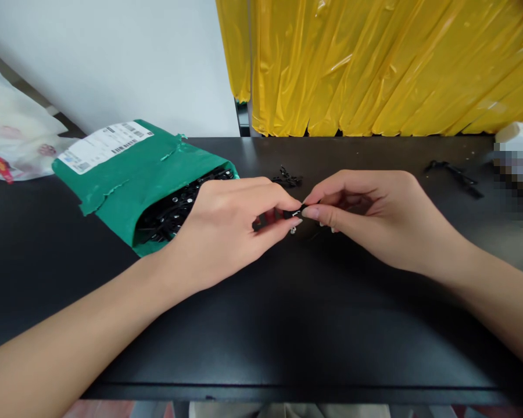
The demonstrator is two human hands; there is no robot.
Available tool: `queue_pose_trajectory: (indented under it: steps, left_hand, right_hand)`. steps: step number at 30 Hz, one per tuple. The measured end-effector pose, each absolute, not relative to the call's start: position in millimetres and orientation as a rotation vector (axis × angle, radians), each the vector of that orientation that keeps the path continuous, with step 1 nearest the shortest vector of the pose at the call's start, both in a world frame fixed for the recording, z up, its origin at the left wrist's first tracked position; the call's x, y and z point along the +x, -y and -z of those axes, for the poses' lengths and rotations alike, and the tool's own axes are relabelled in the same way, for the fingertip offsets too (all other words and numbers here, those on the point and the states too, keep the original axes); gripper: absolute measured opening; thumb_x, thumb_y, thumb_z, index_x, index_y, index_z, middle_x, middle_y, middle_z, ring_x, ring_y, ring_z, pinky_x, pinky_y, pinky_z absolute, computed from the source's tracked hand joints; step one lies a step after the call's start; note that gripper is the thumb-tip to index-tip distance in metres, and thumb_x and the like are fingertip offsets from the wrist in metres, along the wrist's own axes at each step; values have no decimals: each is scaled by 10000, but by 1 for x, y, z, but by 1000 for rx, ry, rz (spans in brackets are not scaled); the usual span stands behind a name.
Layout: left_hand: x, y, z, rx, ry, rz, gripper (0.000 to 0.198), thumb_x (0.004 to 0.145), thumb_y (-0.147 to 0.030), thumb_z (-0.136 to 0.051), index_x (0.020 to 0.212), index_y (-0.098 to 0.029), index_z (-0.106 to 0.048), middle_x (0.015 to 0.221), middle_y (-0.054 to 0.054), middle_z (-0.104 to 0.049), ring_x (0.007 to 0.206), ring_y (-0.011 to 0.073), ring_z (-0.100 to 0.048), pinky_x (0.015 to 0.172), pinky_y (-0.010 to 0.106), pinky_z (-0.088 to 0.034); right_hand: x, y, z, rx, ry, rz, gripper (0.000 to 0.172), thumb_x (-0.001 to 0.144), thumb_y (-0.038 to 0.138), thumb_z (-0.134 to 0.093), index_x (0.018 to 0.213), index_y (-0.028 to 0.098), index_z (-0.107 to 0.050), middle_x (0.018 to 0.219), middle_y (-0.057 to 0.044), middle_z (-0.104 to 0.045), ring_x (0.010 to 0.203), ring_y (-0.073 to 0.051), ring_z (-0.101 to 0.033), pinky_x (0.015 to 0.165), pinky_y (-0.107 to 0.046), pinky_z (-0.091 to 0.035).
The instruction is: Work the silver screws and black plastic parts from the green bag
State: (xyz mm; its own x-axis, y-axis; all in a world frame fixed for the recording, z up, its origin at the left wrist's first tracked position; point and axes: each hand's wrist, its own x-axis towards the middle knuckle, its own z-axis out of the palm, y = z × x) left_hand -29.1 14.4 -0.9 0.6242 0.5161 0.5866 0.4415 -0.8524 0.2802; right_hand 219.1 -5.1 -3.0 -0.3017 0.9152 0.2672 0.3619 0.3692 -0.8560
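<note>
Between my two hands is a small black piece [294,213] with a light mark on it, mostly covered by fingers, so its kind cannot be made out. Thumb and forefinger of my left hand [239,217] pinch its left end. From the other side, the fingertips of my right hand [370,215] pinch the right end. Just below the fingertips shows a tiny shiny bit [293,230]. Behind the left hand, a green mailing bag [157,162] lies with its mouth facing me, full of black pieces with shiny round dots [174,206].
A small pile of black pieces [287,176] lies behind my hands on the dark table [261,337]. Farther right is another black strip-like item [457,174]. A white object [518,145] sits at the right edge, a plastic bag [21,128] at the left. Yellow plastic sheeting [375,64] hangs behind.
</note>
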Motion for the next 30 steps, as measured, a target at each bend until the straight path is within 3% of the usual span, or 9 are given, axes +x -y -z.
queue_pose_trajectory:
  steps: [6,11,19,25,30]
  left_hand:
    - [-29,-13,2,2773,-770,-1035,38,1027,-143,-791,1064,-143,-797,968,17,-837,854,121,-771,801,235,-544]
    - [-28,-14,3,2807,-738,-1005,37,1029,-108,-777,1052,-130,-795,945,18,-814,842,119,-743,791,238,-529]
    - [-31,-16,3,2790,-693,-984,56,1034,-107,-770,1065,-142,-802,1000,24,-827,886,125,-761,820,240,-544]
    - [-30,-18,3,2635,-749,-1039,64,1031,-169,-775,1081,-193,-805,976,15,-841,832,145,-779,752,266,-571]
    - [-27,-14,0,2527,-836,-1015,96,999,-166,-742,1043,-244,-777,926,-20,-820,730,133,-728,683,267,-555]
  right_hand:
    - [219,5,6,-1166,1856,-846,265,924,381,-901,1136,234,-843,772,34,-762,635,-111,-652,616,-261,-529]
    - [217,4,5,-1204,1878,-872,178,954,381,-870,1060,238,-879,880,22,-846,691,-106,-685,653,-260,-546]
    - [219,3,4,-1222,1935,-892,177,1005,434,-811,1014,273,-885,927,36,-858,737,-123,-689,726,-287,-559]
    - [222,3,1,-1268,2040,-875,268,1033,519,-758,968,279,-857,753,32,-721,682,-133,-587,607,-282,-443]
    - [221,3,0,-1267,2013,-919,333,1004,574,-777,937,251,-824,738,19,-679,664,-143,-541,583,-286,-413]
